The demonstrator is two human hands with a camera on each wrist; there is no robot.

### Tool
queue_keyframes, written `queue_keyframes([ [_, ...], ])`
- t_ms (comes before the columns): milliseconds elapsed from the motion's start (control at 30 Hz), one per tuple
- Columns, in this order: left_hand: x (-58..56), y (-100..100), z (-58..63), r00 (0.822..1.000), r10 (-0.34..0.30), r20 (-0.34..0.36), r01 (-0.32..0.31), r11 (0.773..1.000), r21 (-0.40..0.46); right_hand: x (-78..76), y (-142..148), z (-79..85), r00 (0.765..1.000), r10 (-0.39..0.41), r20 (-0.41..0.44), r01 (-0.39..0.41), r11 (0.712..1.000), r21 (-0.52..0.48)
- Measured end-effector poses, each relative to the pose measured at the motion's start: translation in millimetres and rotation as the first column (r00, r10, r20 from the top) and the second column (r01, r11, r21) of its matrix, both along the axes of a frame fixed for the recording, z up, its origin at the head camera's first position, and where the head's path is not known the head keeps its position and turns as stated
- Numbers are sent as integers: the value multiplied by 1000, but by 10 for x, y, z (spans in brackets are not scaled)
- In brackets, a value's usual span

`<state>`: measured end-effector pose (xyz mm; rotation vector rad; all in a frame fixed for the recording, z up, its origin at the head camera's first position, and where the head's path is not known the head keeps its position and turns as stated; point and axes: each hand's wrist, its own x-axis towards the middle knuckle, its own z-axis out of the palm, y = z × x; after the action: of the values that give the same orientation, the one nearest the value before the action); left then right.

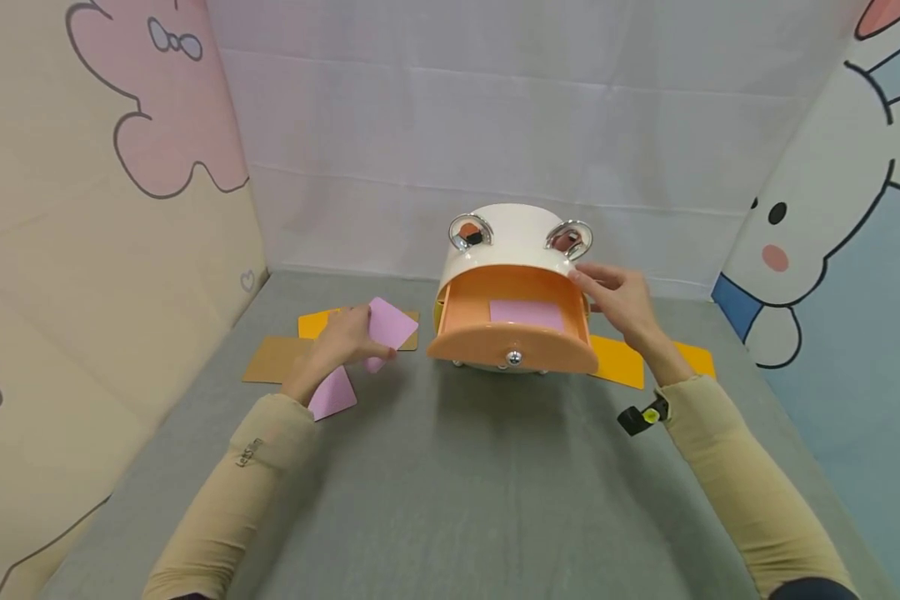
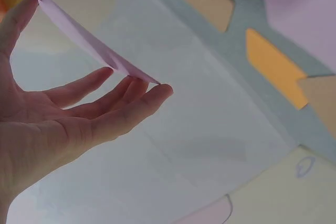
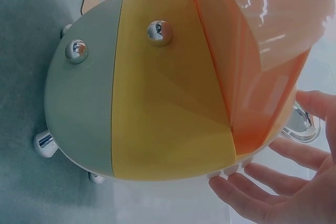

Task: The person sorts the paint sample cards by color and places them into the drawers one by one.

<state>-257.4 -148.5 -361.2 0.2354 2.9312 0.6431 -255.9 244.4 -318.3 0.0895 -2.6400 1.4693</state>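
My left hand point(image 1: 339, 335) pinches a pink card point(image 2: 86, 38) by its edges, between thumb and fingertips, raised over the table left of a small drawer cabinet. The white, rounded cabinet point(image 1: 516, 233) has two chrome rings like eyes on top. Its orange top drawer point(image 1: 487, 342) is pulled out, and another pink card point(image 1: 527, 313) lies inside. Below it, the right wrist view shows a yellow drawer point(image 3: 168, 93) and a green drawer point(image 3: 79, 103), both closed, with round chrome knobs. My right hand point(image 1: 621, 304) rests its thumb and spread fingertips on the cabinet's upper right side.
Left on the grey table lie a pink card point(image 1: 334, 395), a brown card point(image 1: 270, 358) and an orange card point(image 1: 313, 323). More orange cards point(image 1: 618, 362) lie right of the cabinet. White fabric point(image 1: 390, 150) hangs behind; printed panels stand at both sides.
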Motion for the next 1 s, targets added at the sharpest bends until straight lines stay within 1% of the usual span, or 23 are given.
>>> queue_keyframes([
  [100,-6,-31,187,999,-4,-37,5,1000,16,-7,0,8,1000,-1,2,1,1000,-3],
  [200,15,-25,353,996,-30,-90,32,999,22,-8,-3,11,1000,-1,8,1,1000,-6],
  [267,31,-1,445,991,-47,-123,50,998,24,-9,-5,8,1000,0,9,1,1000,-7],
  [467,72,129,676,977,-111,-182,122,991,50,-13,-7,5,1000,-3,8,3,1000,-1],
  [633,89,254,835,967,-158,-200,175,982,73,-9,1,3,1000,4,8,-4,1000,0],
  [767,109,347,925,962,-191,-197,213,972,95,-7,13,-11,1000,22,-1,-22,1000,1],
  [900,113,454,1002,952,-233,-196,252,965,75,-10,27,-19,999,36,-15,-36,999,-1],
  [1000,95,546,1049,940,-279,-194,295,954,54,-11,37,-19,999,41,-17,-41,999,-1],
])
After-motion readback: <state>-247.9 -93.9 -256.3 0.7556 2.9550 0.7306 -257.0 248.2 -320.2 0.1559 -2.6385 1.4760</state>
